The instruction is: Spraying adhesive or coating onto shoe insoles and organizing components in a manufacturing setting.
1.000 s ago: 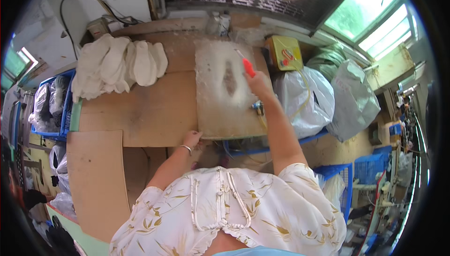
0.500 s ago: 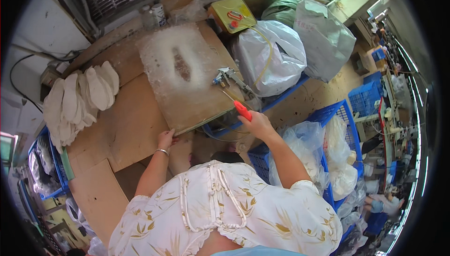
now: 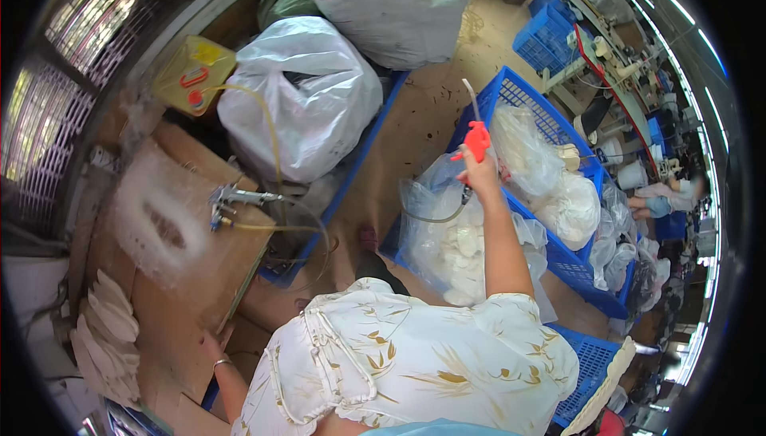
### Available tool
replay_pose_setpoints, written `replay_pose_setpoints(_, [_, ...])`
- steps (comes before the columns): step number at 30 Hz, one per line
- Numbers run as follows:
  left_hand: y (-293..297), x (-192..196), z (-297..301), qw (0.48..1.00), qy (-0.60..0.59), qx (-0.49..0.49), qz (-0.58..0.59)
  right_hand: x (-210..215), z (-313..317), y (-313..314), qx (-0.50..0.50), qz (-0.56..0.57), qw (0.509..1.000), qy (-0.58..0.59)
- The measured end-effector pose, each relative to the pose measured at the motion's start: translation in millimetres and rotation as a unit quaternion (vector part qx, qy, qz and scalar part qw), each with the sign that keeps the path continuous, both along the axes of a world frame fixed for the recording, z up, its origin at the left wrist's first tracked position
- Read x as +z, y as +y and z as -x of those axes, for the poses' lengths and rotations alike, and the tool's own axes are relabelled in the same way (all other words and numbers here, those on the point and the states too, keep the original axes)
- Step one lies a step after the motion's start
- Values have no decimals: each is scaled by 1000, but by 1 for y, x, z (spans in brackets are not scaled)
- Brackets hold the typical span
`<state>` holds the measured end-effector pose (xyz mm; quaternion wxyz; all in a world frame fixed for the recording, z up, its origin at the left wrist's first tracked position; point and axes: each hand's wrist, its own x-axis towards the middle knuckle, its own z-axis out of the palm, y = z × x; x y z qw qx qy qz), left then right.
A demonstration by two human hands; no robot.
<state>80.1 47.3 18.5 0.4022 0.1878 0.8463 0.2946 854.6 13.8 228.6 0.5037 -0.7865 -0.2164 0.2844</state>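
Observation:
My right hand [image 3: 477, 171] is closed around a red air blow gun [image 3: 476, 141] with a thin pale nozzle pointing up and away. A hose [image 3: 435, 219] hangs from its lower end, over clear plastic bags of pale pieces [image 3: 463, 248]. My left hand [image 3: 211, 348] rests at the near edge of the cardboard-covered bench [image 3: 171, 328], fingers apart and slightly blurred, holding nothing visible. On the bench lie a metal spray gun [image 3: 239, 195] and a board with whitish residue around a dark sole-shaped patch [image 3: 165, 224]. Pale insole-shaped pieces [image 3: 108, 332] are stacked at the left.
A yellow can [image 3: 191, 77] with a tube stands behind the bench, beside a white plastic sack [image 3: 299, 101] and a large grey sack [image 3: 391, 5]. Blue crates [image 3: 578, 256] with bagged pale pieces stand on the right. Another person [image 3: 666, 197] sits farther right.
My view has turned to the right. My right hand has swung the blow gun from beside the bench out over the bagged crates. My left hand stays at the bench edge.

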Motion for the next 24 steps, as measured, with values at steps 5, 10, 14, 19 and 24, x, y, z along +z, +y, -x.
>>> replay_pose_setpoints(5, [53, 60, -85, 931, 343, -113, -51, 5, -106, -4, 28, 74, 994, -77])
replay_pose_setpoints(10, [131, 90, -166, 904, 355, -205, -124, -28, -109, 46, 100, 38, 991, 82])
replay_pose_setpoints(14, [189, 112, -275, 883, 293, -271, -247, -8, -101, 82, 182, 75, 979, 61])
replay_pose_setpoints(19, [232, 160, -422, 899, 46, -345, -265, 60, -163, 126, 233, -28, 968, -85])
replay_pose_setpoints(24, [274, 154, -532, 808, 51, -459, -366, 158, -185, 162, 545, -77, 811, -196])
